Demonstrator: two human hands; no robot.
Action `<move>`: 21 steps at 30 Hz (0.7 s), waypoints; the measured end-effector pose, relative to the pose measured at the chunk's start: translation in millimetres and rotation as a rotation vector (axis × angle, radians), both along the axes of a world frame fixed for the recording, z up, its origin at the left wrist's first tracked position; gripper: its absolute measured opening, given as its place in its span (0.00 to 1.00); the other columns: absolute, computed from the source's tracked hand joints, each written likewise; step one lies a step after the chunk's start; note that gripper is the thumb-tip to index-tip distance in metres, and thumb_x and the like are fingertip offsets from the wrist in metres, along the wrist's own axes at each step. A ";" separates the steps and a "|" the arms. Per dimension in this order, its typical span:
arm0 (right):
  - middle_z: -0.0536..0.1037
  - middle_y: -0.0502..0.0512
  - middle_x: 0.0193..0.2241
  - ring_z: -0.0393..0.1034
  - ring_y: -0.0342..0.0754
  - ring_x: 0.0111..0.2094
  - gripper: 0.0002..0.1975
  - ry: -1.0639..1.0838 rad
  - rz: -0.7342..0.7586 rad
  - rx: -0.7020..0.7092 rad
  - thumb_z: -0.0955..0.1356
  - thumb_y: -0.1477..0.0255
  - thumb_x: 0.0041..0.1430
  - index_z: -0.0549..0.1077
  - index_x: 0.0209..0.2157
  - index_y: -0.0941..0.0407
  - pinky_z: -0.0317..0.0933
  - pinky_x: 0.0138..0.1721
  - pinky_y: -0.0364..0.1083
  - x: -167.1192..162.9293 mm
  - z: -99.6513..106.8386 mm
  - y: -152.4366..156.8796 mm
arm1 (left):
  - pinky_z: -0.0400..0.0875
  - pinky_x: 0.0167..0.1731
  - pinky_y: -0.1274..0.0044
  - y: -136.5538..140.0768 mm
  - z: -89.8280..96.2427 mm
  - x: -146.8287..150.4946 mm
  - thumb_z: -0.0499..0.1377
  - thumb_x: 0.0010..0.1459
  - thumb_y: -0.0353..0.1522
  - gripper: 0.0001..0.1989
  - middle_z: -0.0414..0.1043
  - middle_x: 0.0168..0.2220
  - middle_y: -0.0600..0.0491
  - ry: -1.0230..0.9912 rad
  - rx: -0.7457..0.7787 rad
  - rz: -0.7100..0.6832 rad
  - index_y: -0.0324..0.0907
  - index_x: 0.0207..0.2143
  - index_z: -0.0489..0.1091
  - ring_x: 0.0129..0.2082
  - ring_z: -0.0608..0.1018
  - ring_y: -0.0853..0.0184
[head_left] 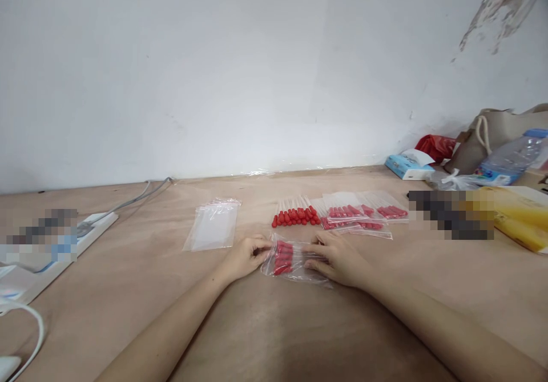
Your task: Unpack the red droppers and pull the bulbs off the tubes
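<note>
A clear zip-lock bag [314, 273] lies in front of me with several red-bulbed droppers [283, 258] inside, their bulbs toward the left. My left hand [248, 256] pinches the bag's left edge beside the bulbs. On the bag's right part, over the clear stems, my right hand [336, 256] grips with thumb and fingers. Just behind lies a row of loose droppers [295, 216], red bulbs toward me. Filled bags of droppers [359, 216] overlap to the right of that row. A stack of flat, unfilled clear bags [213, 225] lies left of my hands.
A white power strip [96, 222] with grey and white cables runs along the left. At the right are a blue tissue pack [409, 166], a plastic bottle [511, 156], a beige bag [492, 131], a yellow package [518, 216] and a blurred dark object [451, 215]. A white wall stands behind.
</note>
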State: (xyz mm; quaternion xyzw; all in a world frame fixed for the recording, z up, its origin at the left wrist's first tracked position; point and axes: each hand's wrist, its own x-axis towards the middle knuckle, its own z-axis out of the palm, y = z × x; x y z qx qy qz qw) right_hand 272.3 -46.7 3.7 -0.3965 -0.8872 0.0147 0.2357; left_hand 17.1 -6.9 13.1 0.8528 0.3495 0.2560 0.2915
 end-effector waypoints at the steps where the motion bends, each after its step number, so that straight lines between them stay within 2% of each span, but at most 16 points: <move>1: 0.70 0.53 0.32 0.63 0.44 0.33 0.11 -0.026 -0.003 0.025 0.62 0.64 0.57 0.71 0.39 0.52 0.54 0.37 0.46 -1.1 -1.3 0.1 | 0.62 0.28 0.81 0.4 1.1 0.7 0.54 0.54 0.35 0.10 0.69 0.28 0.53 -0.001 -0.058 0.006 0.43 0.36 0.74 0.28 0.69 0.70; 6: 0.71 0.53 0.30 0.63 0.44 0.33 0.12 -0.070 -0.031 0.106 0.61 0.65 0.59 0.71 0.37 0.54 0.53 0.37 0.45 -3.9 -8.9 -0.8 | 0.55 0.21 0.83 -1.4 5.4 1.5 0.58 0.51 0.38 0.11 0.61 0.20 0.58 -0.016 -0.309 0.001 0.39 0.31 0.69 0.21 0.63 0.74; 9: 0.71 0.53 0.30 0.63 0.44 0.32 0.11 -0.066 -0.064 0.134 0.60 0.66 0.59 0.71 0.37 0.54 0.54 0.35 0.44 -5.2 -11.5 -1.8 | 0.57 0.23 0.83 -6.3 6.8 3.3 0.58 0.50 0.38 0.12 0.62 0.23 0.57 -0.054 -0.366 -0.017 0.38 0.33 0.67 0.22 0.63 0.74; 15: 0.70 0.54 0.30 0.64 0.43 0.32 0.12 -0.035 -0.074 0.111 0.59 0.66 0.60 0.71 0.36 0.56 0.55 0.32 0.42 -6.6 -12.8 -1.7 | 0.57 0.24 0.83 -14.3 10.5 6.5 0.60 0.47 0.39 0.16 0.60 0.25 0.59 0.050 -0.288 -0.032 0.39 0.35 0.64 0.24 0.62 0.74; 18: 0.70 0.54 0.30 0.64 0.43 0.31 0.12 -0.019 -0.076 0.119 0.59 0.66 0.60 0.71 0.35 0.56 0.56 0.31 0.42 -6.1 -12.9 -2.1 | 0.60 0.28 0.81 -18.1 15.3 6.7 0.60 0.47 0.39 0.17 0.64 0.31 0.56 0.149 -0.224 -0.070 0.40 0.37 0.63 0.29 0.65 0.72; 21: 0.70 0.54 0.30 0.64 0.43 0.31 0.12 -0.001 -0.073 0.126 0.59 0.65 0.60 0.71 0.35 0.56 0.56 0.31 0.42 -5.7 -13.6 -2.0 | 0.62 0.35 0.78 -23.3 20.1 7.4 0.61 0.46 0.39 0.18 0.65 0.37 0.53 0.229 -0.083 -0.073 0.41 0.37 0.63 0.36 0.67 0.67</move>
